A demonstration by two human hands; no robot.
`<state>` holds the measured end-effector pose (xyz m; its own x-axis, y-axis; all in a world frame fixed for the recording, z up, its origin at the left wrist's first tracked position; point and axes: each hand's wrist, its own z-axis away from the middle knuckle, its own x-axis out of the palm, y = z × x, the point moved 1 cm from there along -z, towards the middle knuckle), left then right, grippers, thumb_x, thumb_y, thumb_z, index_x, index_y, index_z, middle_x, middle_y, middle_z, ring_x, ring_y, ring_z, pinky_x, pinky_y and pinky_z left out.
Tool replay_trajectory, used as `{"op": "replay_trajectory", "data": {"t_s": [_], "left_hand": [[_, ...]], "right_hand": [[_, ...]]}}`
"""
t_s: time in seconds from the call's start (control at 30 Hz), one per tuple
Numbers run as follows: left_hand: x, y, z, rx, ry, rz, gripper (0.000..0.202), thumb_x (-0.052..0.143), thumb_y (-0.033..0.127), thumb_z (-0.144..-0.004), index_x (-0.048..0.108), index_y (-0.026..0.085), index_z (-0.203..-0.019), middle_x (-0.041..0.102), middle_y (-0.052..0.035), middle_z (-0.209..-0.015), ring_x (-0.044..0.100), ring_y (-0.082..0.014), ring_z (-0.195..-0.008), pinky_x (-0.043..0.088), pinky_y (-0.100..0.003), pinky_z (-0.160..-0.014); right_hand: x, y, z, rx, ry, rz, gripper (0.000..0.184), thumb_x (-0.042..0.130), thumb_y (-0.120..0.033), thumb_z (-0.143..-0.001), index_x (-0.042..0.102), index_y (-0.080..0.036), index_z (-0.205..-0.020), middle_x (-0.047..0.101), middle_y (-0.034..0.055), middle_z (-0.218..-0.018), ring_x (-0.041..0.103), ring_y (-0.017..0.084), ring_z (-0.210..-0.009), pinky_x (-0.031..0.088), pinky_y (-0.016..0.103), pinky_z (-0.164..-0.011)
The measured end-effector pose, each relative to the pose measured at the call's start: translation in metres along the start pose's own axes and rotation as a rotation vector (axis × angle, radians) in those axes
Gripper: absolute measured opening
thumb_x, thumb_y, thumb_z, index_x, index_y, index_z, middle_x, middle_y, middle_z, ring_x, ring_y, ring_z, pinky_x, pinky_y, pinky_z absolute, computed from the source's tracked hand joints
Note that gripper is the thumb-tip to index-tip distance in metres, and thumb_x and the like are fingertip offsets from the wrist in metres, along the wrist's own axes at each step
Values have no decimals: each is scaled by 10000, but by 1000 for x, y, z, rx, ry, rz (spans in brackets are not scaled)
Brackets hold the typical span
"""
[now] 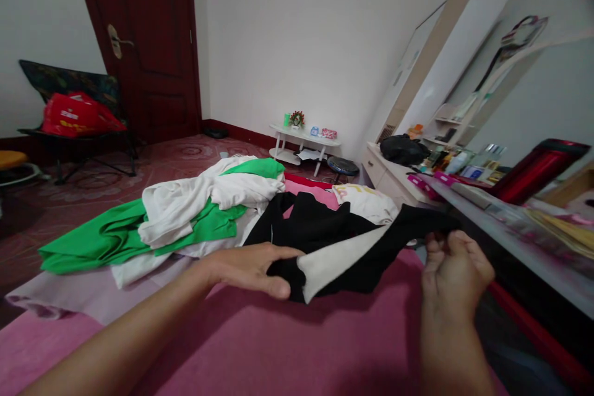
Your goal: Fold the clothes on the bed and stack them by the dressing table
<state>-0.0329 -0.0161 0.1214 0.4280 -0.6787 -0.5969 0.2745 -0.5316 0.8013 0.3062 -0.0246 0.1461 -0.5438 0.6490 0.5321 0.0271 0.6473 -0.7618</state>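
A black garment with a white panel lies stretched across the pink bed cover. My left hand pinches its near edge between thumb and fingers. My right hand grips the garment's other end, fingers curled around the black cloth, lifting it slightly off the bed. Behind it lies a heap of clothes: green cloth, white clothes, a pink piece and a white printed top.
A grey shelf edge with a red flask and cluttered items runs along the right. A dresser, a small white table, a dark red door and a chair with a red bag stand further off.
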Motion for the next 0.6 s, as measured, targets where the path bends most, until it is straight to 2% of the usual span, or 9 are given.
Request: {"op": "replay_trajectory", "data": {"t_s": [0.1, 0.17, 0.23, 0.3, 0.37, 0.47, 0.53, 0.6], "left_hand": [[21, 10, -4, 8, -80, -156, 907, 811, 466, -591, 436, 272, -1393, 618, -54, -1255, 610, -276, -1069, 456, -295, -905], [34, 7, -8, -64, -70, -342, 954, 834, 389, -557, 419, 252, -1405, 632, -94, -1222, 625, -311, -1038, 480, -336, -867], [43, -3, -12, -150, -21, -498, 886, 800, 299, -582, 445, 209, -1388, 637, -141, -1192, 629, -344, -1020, 488, -372, -841], [44, -15, -17, -190, 21, -555, 646, 705, 197, -642, 562, 209, -1272, 664, -132, -1130, 635, -331, -1008, 482, -367, -841], [36, -23, -21, -213, 91, -552, 435, 585, 113, -676, 656, 221, -1091, 701, -94, -1004, 649, -294, -960, 479, -343, -817], [13, -20, -17, -218, 256, -398, 328, 489, 93, -679, 663, 203, -935, 697, -48, -855, 647, -241, -863, 481, -306, -753], [-4, -9, -7, -187, 389, -163, 267, 468, 174, -743, 644, 184, -944, 688, -33, -845, 634, -213, -805, 489, -284, -706], [-18, 0, 9, -191, 559, 23, 313, 431, 322, -832, 633, 173, -1019, 692, -42, -869, 630, -216, -781, 500, -293, -682]], "right_hand": [[3, 0, 6, -49, -29, -11, 134, 632, -248, -698, 514, -192, -724, 485, -54, -682, 582, 127, -674, 520, 378, -796], [6, -4, 10, -89, -35, -27, 111, 609, -234, -703, 521, -192, -756, 533, -27, -718, 609, 162, -739, 523, 399, -787], [7, -9, 12, -116, -37, -33, 72, 579, -224, -710, 543, -199, -767, 602, 19, -785, 629, 207, -818, 525, 438, -799], [6, -17, 11, -140, -12, -41, 36, 562, -226, -714, 566, -219, -749, 643, 45, -844, 641, 242, -868, 519, 482, -831], [4, -26, 8, -184, 28, -53, 29, 558, -219, -707, 573, -243, -711, 658, 46, -862, 647, 267, -911, 502, 520, -874], [2, -45, 6, -302, 67, -43, 68, 537, -204, -703, 574, -260, -690, 664, 49, -853, 633, 301, -1000, 462, 588, -926], [3, -60, 11, -380, 86, -26, 84, 524, -217, -734, 598, -256, -722, 668, 57, -869, 624, 308, -1031, 433, 615, -962], [6, -77, 21, -439, 112, -51, 115, 533, -203, -758, 633, -253, -786, 670, 50, -911, 634, 286, -1016, 431, 599, -989]]}}
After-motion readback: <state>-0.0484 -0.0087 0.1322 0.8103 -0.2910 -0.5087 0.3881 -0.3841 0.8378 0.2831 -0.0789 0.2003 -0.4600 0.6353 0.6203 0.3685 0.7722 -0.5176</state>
